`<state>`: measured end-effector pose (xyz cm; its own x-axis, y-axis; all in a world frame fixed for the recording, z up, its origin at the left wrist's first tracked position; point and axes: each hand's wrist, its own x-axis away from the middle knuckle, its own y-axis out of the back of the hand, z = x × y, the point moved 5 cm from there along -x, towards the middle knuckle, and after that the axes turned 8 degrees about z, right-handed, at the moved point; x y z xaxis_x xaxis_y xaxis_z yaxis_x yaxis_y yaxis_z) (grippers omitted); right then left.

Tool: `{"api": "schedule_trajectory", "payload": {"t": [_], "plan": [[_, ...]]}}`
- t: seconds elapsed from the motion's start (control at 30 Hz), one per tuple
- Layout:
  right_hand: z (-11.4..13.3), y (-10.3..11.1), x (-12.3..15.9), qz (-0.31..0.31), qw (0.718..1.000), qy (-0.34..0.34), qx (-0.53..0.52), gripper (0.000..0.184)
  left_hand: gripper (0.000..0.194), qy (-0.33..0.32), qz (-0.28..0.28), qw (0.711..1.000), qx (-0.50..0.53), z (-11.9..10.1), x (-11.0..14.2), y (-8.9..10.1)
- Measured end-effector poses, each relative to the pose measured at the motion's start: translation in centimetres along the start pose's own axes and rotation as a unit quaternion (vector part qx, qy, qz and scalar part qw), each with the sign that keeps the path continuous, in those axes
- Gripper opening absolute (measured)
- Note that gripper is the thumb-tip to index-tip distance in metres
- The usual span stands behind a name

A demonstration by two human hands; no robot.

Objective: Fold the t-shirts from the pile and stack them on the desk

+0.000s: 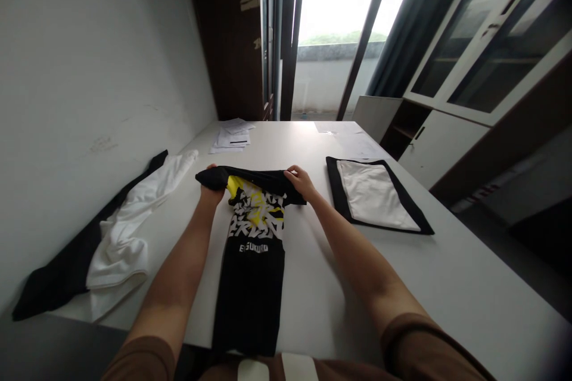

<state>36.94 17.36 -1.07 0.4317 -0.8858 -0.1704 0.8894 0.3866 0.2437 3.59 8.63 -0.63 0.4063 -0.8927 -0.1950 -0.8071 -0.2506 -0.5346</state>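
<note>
A black T-shirt (252, 250) with a yellow and white print lies lengthwise on the white table (447, 273), folded narrow, its lower end hanging over the near edge. My left hand (211, 190) grips the shirt's far left corner, fingers closed on the cloth. My right hand (300, 181) pinches the far right corner. Between them the top edge of the shirt is lifted a little and stretched across.
A crumpled white garment (129, 232) lies on a black one (58, 279) along the wall at the left. A folded black and white garment (375, 193) rests flat at the right. Papers (232, 136) sit at the far end, near the window. Cabinets stand at the right.
</note>
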Motion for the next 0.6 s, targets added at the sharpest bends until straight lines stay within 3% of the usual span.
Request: {"api": "schedule_trajectory", "payload": {"t": [0.13,0.27,0.37,0.47,0.6], "plan": [[-0.3,-0.6,0.5,0.139,0.984,-0.072,0.081,0.047,0.018,-0.023,0.000,1.000,0.008,-0.2,-0.3,0.7],[-1.5,-0.7,0.8,0.207,0.968,-0.127,0.068,0.042,0.017,-0.035,0.010,0.999,-0.038,0.4,-0.4,1.8],[-1.9,-0.7,0.6,0.202,0.971,-0.112,-0.057,0.036,0.016,-0.015,-0.004,0.996,-0.090,1.4,-0.1,3.1],[-2.7,-0.3,0.4,0.148,0.961,-0.127,-0.198,0.038,0.016,0.044,-0.012,0.994,-0.098,2.7,0.2,4.1],[-3.3,0.4,-0.2,0.085,0.952,-0.134,-0.264,0.036,0.023,0.115,-0.017,0.989,-0.090,3.5,0.2,4.3]]}}
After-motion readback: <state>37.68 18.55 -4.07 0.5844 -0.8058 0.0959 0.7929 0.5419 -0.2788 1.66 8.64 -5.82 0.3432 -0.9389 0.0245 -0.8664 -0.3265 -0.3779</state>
